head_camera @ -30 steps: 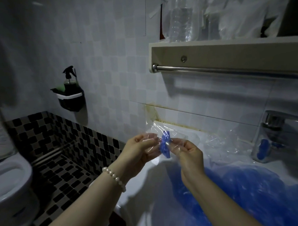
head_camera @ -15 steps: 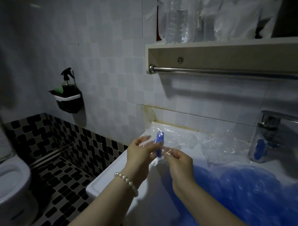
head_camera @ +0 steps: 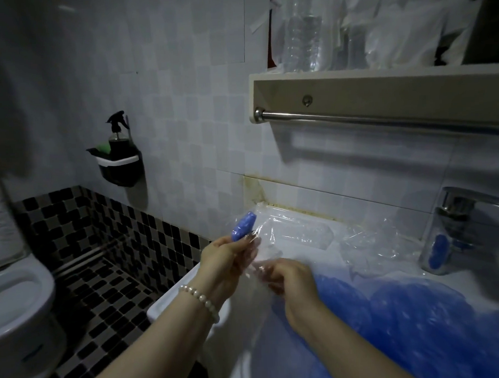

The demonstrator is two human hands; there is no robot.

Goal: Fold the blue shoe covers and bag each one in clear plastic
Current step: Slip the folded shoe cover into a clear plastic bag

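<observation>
My left hand (head_camera: 227, 259), with a pearl bracelet on the wrist, pinches a small folded blue shoe cover (head_camera: 243, 226) that sticks up above its fingertips. A clear plastic bag (head_camera: 266, 245) hangs between both hands, and my right hand (head_camera: 286, 278) grips its lower part just right of the left hand. A heap of loose blue shoe covers (head_camera: 405, 316) fills the white sink (head_camera: 189, 285) under my right forearm. More clear bags (head_camera: 367, 240) lie crumpled on the sink's back ledge.
A chrome tap (head_camera: 455, 222) stands at the right. Overhead runs a shelf with a metal towel rail (head_camera: 382, 120) carrying plastic bottles. A black wall holder with a spray bottle (head_camera: 118, 157) hangs at the left, and a toilet (head_camera: 16, 299) stands at the far left.
The folded blue cover has moved left and upward, from between both hands to above my left hand's fingertips. My right hand has dropped lower on the clear bag. The camera has tilted down.
</observation>
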